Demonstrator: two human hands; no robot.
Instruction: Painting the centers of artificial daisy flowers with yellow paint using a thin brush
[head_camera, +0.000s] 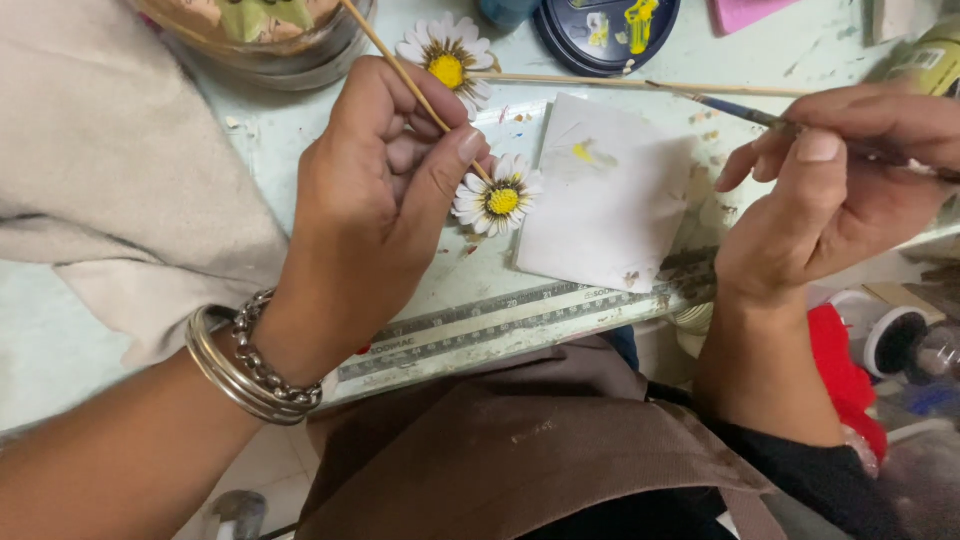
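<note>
Our left hand (375, 190) pinches a thin wooden stick (400, 70) between thumb and forefinger, with a small white daisy (498, 198) at its lower tip, held just above the table (300, 150) beside a white tile (610, 195). We judge the flower light and fragile, best gripped by the stick, never the petals. Our right hand (830, 190) is closed on a fine brush (735, 110).
</note>
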